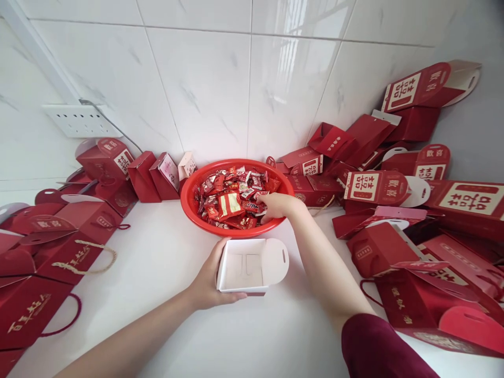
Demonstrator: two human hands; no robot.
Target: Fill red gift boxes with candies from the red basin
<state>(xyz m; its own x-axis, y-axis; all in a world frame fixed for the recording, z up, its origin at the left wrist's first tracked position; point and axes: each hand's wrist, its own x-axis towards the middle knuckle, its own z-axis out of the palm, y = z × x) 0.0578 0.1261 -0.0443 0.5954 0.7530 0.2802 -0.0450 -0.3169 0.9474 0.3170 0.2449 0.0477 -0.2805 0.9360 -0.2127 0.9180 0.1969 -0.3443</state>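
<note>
My left hand (208,283) grips an open gift box (242,268), white inside and red outside, with its flap folded out to the right; the box looks empty. Just behind it stands a round red basket (189,202) filled with wrapped candies (230,202) in red and white wrappers. My right hand (277,205) reaches into the right side of the basket, fingers curled down among the candies; whether it holds any is hidden.
Red paper gift boxes lie piled along the white counter on the left (59,247) and right (397,220), some stacked against the tiled wall (421,92). A white power strip (76,119) is mounted on the wall at left.
</note>
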